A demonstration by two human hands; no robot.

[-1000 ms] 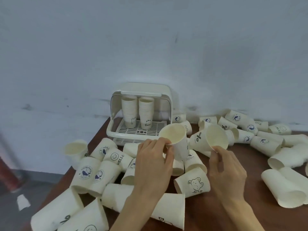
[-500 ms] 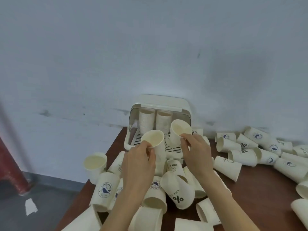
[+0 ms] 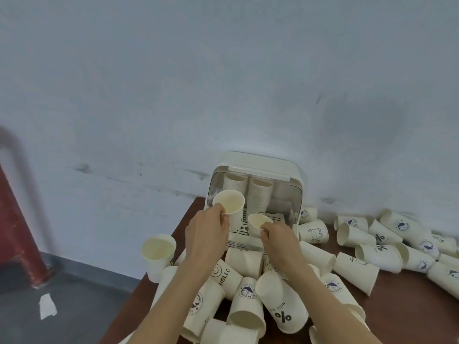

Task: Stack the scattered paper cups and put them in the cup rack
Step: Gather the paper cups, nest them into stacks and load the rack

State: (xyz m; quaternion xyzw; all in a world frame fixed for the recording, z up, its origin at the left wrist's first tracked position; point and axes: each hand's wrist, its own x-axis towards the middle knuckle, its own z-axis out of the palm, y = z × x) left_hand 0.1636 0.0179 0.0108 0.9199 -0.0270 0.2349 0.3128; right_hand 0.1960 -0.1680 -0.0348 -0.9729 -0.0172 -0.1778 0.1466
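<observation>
My left hand [image 3: 207,234] pinches the rim of an upright cream paper cup [image 3: 229,207] in front of the cup rack [image 3: 258,165]. My right hand [image 3: 277,234] pinches the rim of a second cup [image 3: 259,220], held lower, just inside the rack's open front over its slotted tray. Two tall stacks of cups [image 3: 259,194] stand at the back of the rack. Loose printed cups [image 3: 283,304] lie tumbled on the brown table [image 3: 397,319] below my arms.
Several more cups [image 3: 377,249] lie scattered to the right along the wall. One cup [image 3: 159,254] stands upright at the table's left edge. Grey floor, a scrap of paper [image 3: 47,306] and a red pipe [image 3: 17,232] lie to the left.
Both hands carried their cups away from the pile toward the rack. The right hand's cup has dropped lower into the rack opening; the view has tilted upward.
</observation>
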